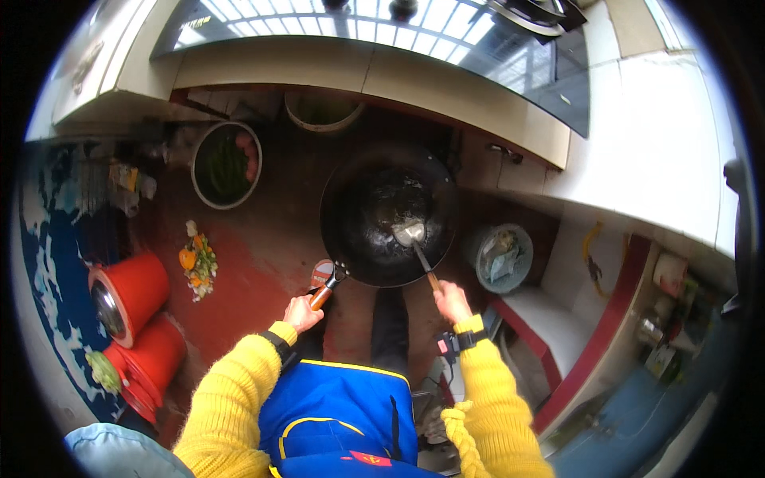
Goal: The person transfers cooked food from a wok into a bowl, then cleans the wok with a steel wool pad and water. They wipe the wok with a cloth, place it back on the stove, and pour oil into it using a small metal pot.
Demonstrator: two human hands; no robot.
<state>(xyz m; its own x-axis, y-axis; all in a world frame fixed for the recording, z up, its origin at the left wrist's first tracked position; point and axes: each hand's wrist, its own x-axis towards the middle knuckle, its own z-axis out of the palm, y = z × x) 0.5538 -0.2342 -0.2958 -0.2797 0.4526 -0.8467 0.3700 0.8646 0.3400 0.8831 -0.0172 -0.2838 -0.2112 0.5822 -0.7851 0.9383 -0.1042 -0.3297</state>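
My left hand [303,313] grips the wooden handle of a dark round wok [352,245], at the near left of the pan. The wok is held above the floor, its bowl facing up, with a wet, shiny inside. In my right hand [452,303] is the handle of a metal wok spatula [423,258]. The spatula's pale blade lies low in the wok, right of its middle, where a little liquid glistens. What the liquid is, I cannot tell.
Ahead runs a counter edge [370,69] with a glass-topped gas stove [418,36]. A bucket of green vegetables [224,161] stands left, near flowers [199,261] on the floor. Red buckets [140,293] are farther left. A lined waste bin [505,257] stands right of the wok.
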